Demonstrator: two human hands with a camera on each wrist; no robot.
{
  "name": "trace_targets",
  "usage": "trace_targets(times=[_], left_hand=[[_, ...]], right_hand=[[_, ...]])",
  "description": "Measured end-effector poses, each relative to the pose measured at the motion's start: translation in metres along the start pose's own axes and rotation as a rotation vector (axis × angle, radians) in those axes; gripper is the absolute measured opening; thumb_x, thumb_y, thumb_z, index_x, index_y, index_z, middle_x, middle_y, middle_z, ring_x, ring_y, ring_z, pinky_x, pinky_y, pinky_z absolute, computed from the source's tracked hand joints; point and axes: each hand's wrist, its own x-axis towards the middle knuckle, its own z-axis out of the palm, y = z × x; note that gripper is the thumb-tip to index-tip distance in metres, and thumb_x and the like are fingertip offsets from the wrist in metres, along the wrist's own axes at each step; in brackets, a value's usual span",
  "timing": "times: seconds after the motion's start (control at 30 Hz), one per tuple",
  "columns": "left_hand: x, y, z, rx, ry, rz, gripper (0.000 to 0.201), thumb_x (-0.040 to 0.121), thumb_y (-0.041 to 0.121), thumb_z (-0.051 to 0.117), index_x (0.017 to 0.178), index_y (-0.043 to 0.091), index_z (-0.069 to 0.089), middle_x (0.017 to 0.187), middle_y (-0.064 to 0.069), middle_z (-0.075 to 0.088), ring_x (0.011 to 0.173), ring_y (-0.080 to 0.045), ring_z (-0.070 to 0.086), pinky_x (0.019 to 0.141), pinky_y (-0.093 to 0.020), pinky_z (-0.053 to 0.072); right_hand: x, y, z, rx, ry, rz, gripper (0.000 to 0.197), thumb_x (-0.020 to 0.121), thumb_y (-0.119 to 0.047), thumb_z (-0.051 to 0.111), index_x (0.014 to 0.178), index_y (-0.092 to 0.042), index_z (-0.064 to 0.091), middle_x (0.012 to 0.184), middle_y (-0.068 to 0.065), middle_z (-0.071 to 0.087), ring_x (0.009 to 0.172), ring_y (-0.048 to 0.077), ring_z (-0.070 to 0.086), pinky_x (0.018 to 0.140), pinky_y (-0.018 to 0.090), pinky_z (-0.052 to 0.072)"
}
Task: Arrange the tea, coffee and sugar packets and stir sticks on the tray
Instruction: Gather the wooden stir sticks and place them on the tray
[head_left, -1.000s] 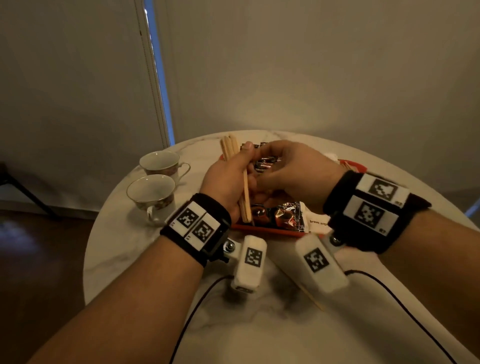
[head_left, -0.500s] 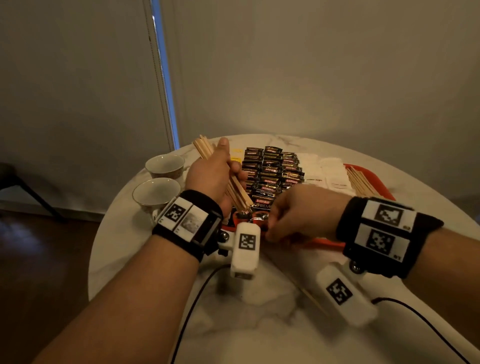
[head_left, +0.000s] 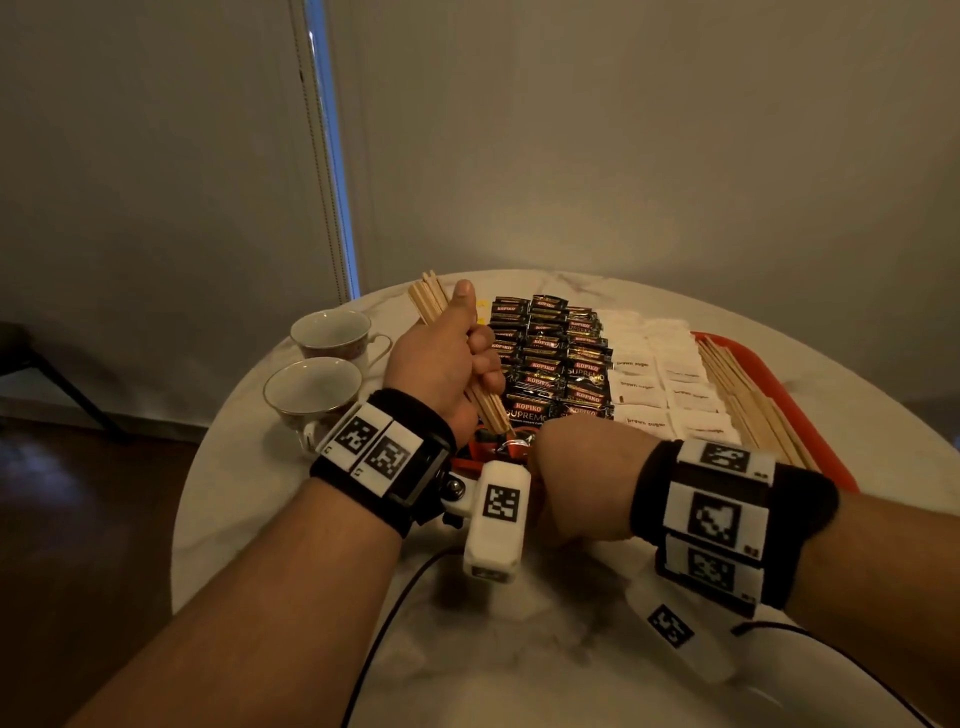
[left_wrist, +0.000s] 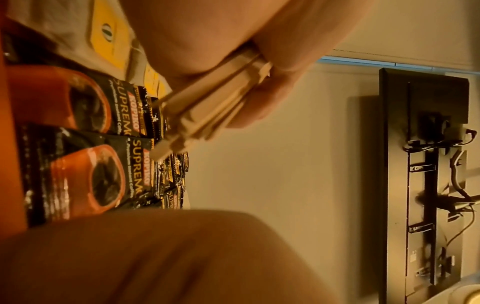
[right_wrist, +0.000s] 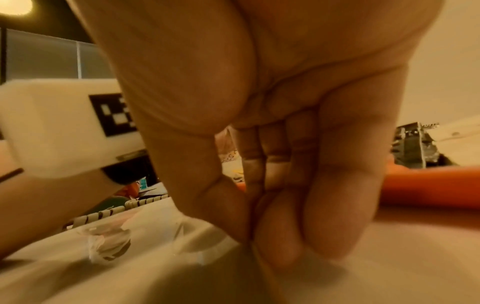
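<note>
Head view, item by item as we find them. Left hand (head_left: 441, 358): fist closed round a bundle of stir sticks (head_left: 434, 304), held slanting above the tray's near left corner; we judge the bundle is gathered this way so it can be laid down as one set. Right hand (head_left: 576, 478): lowered to the marble table (head_left: 249, 493) just in front of the tray (head_left: 810, 415), thumb and fingertips drawn together at the tabletop. In the right wrist view the pinch looks closed, but we cannot tell whether anything is in it; our guess is a stray stick.

On the tray: coffee packets (head_left: 550, 358) in overlapping black rows at the middle; sugar packets (head_left: 660, 374) in white rows to their right; a second lot of stir sticks (head_left: 748, 395) laid along the right rim. Yellow tea packets (left_wrist: 109, 35) show in the left wrist view, beside the coffee at the left.

Off the tray: two teacups (head_left: 322, 364), left of it on the table.
</note>
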Motion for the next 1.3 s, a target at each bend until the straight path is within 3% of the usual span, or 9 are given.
trace_targets(times=[0.13,0.3,0.43,0.63,0.73,0.87,1.07,1.23,1.3], left_hand=[[-0.002,-0.001,0.001,0.032,-0.027,0.016,0.046,0.095,0.054,0.064,0.066,0.023,0.047,0.057,0.004,0.035,0.041,-0.009,0.029,0.037,-0.022,0.028],[-0.007,-0.003,-0.001,0.054,-0.172,0.055,0.053,0.065,0.063,0.083,0.063,0.024,0.048,0.060,0.003,0.034,0.042,-0.009,0.028,0.039,-0.023,0.026],[-0.013,-0.011,0.002,0.093,-0.329,0.113,0.066,0.065,0.060,0.082,0.102,0.007,0.071,0.070,-0.008,0.051,0.037,-0.006,0.036,0.036,-0.019,0.029],[-0.009,-0.009,-0.005,0.134,-0.461,0.108,0.054,0.058,0.057,0.089,0.084,0.014,0.070,0.059,-0.002,0.046,0.035,-0.007,0.035,0.034,-0.018,0.031],[-0.010,-0.011,-0.001,0.125,-0.467,0.106,0.042,0.074,0.049,0.080,0.087,0.012,0.063,0.054,0.001,0.040,0.036,-0.007,0.033,0.035,-0.018,0.030],[-0.008,-0.005,0.003,0.136,-0.323,0.072,0.046,0.093,0.055,0.063,0.062,0.023,0.053,0.051,0.005,0.032,0.037,-0.008,0.028,0.036,-0.020,0.026],[-0.008,0.002,0.002,0.068,-0.189,0.014,0.050,0.102,0.052,0.055,0.062,0.024,0.041,0.051,0.006,0.028,0.038,-0.008,0.024,0.035,-0.020,0.025],[-0.011,0.004,0.003,0.053,-0.165,0.008,0.049,0.102,0.051,0.054,0.062,0.023,0.045,0.052,0.006,0.030,0.039,-0.008,0.025,0.035,-0.021,0.027],[-0.011,0.006,0.003,0.010,-0.145,0.007,0.050,0.102,0.050,0.054,0.061,0.023,0.046,0.050,0.006,0.030,0.039,-0.007,0.025,0.034,-0.020,0.027]], right_hand=[[-0.008,0.021,-0.018,0.360,0.165,0.044,0.008,0.092,-0.029,0.072,0.091,-0.022,0.076,0.081,-0.002,0.077,0.073,0.011,0.074,0.070,0.027,0.063],[-0.021,0.037,-0.055,1.011,0.513,-0.122,0.003,0.089,-0.013,0.075,0.092,-0.011,0.075,0.080,0.009,0.077,0.071,0.022,0.076,0.074,0.040,0.065],[-0.016,0.028,-0.067,1.122,0.627,-0.247,0.007,0.091,-0.005,0.071,0.095,-0.009,0.074,0.085,0.014,0.077,0.081,0.031,0.077,0.077,0.044,0.065],[-0.007,0.027,-0.068,1.315,0.521,-0.318,0.009,0.093,-0.003,0.068,0.093,-0.009,0.074,0.088,0.012,0.077,0.076,0.027,0.074,0.070,0.034,0.064],[-0.001,0.031,-0.062,1.388,0.538,-0.346,0.011,0.094,-0.005,0.067,0.093,-0.012,0.075,0.089,0.007,0.077,0.076,0.019,0.072,0.069,0.029,0.060],[0.001,0.045,-0.043,1.597,0.496,-0.221,0.013,0.098,-0.004,0.059,0.096,-0.009,0.071,0.079,0.003,0.065,0.061,0.009,0.060,0.059,0.026,0.052],[-0.001,0.046,-0.002,1.116,0.013,-0.103,0.010,0.090,-0.015,0.074,0.099,-0.015,0.077,0.090,0.006,0.076,0.078,0.020,0.067,0.076,0.036,0.055],[0.007,0.038,0.007,0.906,-0.035,-0.193,0.014,0.088,-0.023,0.080,0.100,-0.016,0.080,0.080,-0.003,0.077,0.066,0.003,0.068,0.060,0.019,0.053],[0.009,0.039,0.010,0.930,-0.069,-0.223,0.015,0.090,-0.025,0.077,0.102,-0.016,0.080,0.090,0.001,0.079,0.076,0.009,0.071,0.069,0.024,0.056]])
